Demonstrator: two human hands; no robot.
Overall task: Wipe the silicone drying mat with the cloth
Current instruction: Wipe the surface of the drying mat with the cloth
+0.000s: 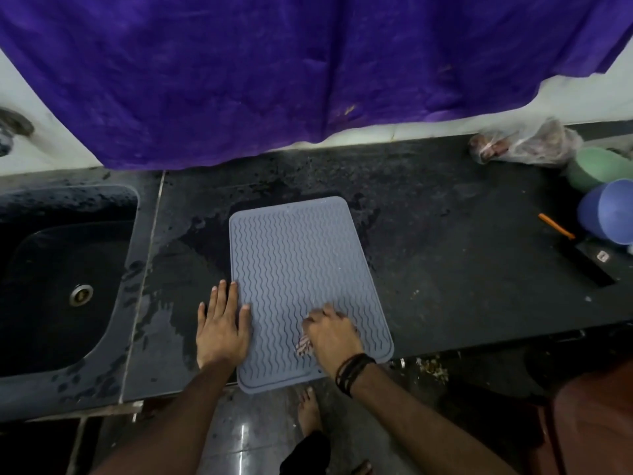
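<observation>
The grey silicone drying mat (pixel 301 282) lies on the dark, wet worktop (pixel 445 262) beside the sink (pixel 65 269). The left hand (pixel 222 330) presses flat on its edge; the right hand (pixel 330 334) grips the cloth (pixel 303 345). Cups (pixel 606 210), a knife (pixel 575 248) and a bag (pixel 524 144) sit well apart.

The curled right hand (pixel 330 332) is hiding most of the crumpled pinkish cloth (pixel 303 345); the round blue plastic cup (pixel 608 210) is running off the right edge.

I'm scanning the counter and finding nothing readable; the small white tag on the black tool (pixel 590 264) at far right is too blurred to make out.
</observation>
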